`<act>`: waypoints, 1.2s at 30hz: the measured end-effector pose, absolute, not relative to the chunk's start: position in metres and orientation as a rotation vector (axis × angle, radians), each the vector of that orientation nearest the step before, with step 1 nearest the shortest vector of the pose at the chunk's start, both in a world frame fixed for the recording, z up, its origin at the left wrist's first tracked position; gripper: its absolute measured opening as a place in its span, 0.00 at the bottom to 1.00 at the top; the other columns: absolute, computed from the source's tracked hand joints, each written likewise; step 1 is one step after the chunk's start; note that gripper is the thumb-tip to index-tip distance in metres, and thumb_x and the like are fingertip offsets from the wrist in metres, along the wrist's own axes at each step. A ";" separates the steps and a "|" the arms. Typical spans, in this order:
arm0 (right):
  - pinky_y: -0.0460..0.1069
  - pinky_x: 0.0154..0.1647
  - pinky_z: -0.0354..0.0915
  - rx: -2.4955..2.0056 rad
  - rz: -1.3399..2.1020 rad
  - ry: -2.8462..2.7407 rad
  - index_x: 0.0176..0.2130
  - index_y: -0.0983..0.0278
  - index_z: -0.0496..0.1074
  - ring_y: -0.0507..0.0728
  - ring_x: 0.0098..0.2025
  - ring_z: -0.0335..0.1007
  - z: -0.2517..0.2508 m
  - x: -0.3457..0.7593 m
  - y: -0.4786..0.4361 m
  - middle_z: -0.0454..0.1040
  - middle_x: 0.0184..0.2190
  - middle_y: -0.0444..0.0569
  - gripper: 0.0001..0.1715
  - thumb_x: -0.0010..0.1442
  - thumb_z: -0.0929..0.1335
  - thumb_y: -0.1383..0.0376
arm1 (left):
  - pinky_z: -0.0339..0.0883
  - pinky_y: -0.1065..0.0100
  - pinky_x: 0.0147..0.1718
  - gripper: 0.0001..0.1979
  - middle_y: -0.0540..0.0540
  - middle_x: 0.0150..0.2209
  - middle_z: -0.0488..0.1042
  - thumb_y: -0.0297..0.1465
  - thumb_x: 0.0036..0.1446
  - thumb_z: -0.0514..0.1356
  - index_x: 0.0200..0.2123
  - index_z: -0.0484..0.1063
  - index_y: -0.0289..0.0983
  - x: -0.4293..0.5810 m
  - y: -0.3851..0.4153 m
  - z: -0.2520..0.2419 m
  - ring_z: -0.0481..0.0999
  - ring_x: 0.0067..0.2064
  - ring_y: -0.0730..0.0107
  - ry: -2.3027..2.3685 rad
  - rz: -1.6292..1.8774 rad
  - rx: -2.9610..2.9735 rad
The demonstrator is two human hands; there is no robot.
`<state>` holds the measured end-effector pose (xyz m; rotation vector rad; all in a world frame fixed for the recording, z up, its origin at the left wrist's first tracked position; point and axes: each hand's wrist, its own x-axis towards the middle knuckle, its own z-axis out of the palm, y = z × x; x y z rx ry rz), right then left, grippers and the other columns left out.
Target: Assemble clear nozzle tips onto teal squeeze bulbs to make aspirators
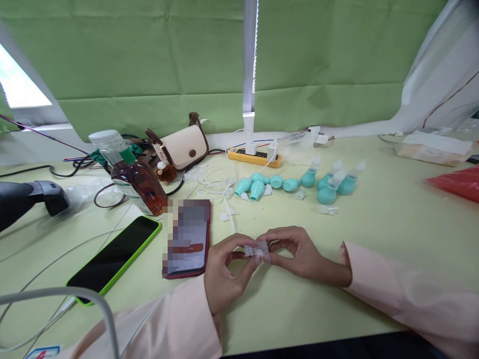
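Observation:
Between the fingertips of both hands is a small translucent plastic piece [262,247], its exact kind unclear and partly covered by the fingers. My left hand [227,271] pinches it from the left. From the right, my right hand [297,252] grips the same piece with thumb and fingers. Beyond the hands lie several teal squeeze bulbs [257,190] without tips. To their right stand several more bulbs [327,193] fitted with clear pointed tips. A clear plastic part [328,210] rests in front of these, and another small clear part [300,194] lies beside the bare bulbs.
Left of my hands lie a red-cased phone [187,244] and a green-cased phone [116,259]. Behind them are a tilted bottle of dark liquid [138,184], a cream handbag [183,147] and a yellow power strip [258,158]. White cables [215,182] cross the table; a black scanner-like device [30,199] sits far left.

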<state>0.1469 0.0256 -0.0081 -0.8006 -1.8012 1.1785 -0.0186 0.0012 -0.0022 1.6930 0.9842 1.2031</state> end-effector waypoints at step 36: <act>0.66 0.47 0.45 -1.053 -0.652 -2.549 0.42 0.64 0.65 0.67 0.51 0.48 0.006 0.160 0.144 0.58 0.50 0.55 0.15 0.51 0.62 0.70 | 0.66 0.73 0.24 0.10 0.46 0.30 0.68 0.29 0.41 0.63 0.31 0.73 0.34 -0.018 0.006 -0.006 0.69 0.31 0.72 1.060 1.245 1.544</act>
